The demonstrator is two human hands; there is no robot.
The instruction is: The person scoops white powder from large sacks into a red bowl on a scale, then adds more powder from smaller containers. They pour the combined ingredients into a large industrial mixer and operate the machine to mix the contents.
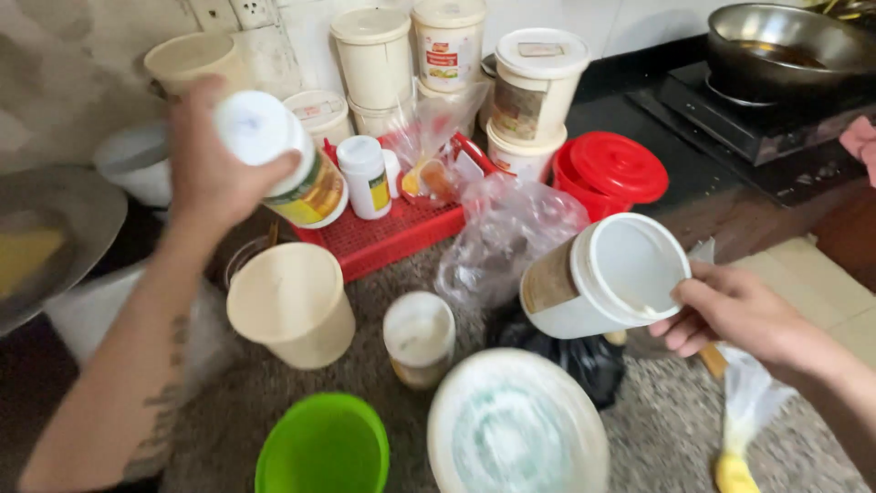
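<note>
My left hand (208, 169) is raised and grips a white-lidded jar with a yellow label (287, 164), tipped sideways above the red tray (392, 239). My right hand (730, 315) grips the rim of a white plastic tub (602, 278), tilted so its open mouth faces me; the inside looks empty. A cream-coloured tub (290, 304) stands under my left hand. Between the two hands a small jar with a white lid (418, 338) stands on the speckled counter (657, 438).
Stacked white lidded tubs (538, 87) and a red-lidded bucket (610, 173) stand at the back. A green bowl (324, 447) and a white lid (516, 424) lie near me. A pan (789, 46) sits on a stove at the far right. Crumpled plastic bags (506, 233) lie mid-counter.
</note>
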